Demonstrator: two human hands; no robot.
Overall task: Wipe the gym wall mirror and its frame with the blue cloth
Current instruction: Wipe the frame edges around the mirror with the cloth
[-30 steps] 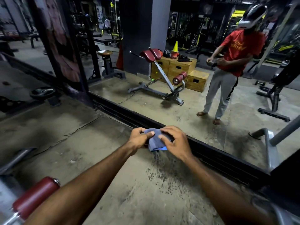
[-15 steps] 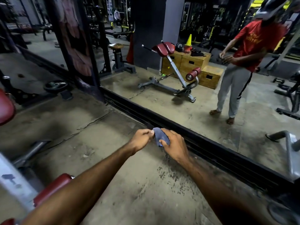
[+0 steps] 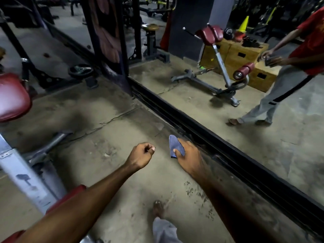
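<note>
Grip: right hand [image 3: 188, 155] pinches the folded blue cloth [image 3: 175, 146]; left hand [image 3: 142, 155] is curled in a fist, holding nothing.
Cloth: just beside the black frame [image 3: 228, 155] under the mirror [image 3: 201, 95], seemingly not touching.
Risk: floor [image 3: 122, 172] grit by the frame could load the cloth and smear the glass.
Writing: yellow print on the reflected red shirt [image 3: 310, 41], unreadable.

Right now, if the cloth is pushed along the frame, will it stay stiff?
Probably floppy: the cloth bunches in the right hand. Likely light, as one hand holds it easily. It may snag on the frame, which looks grooved.
</note>
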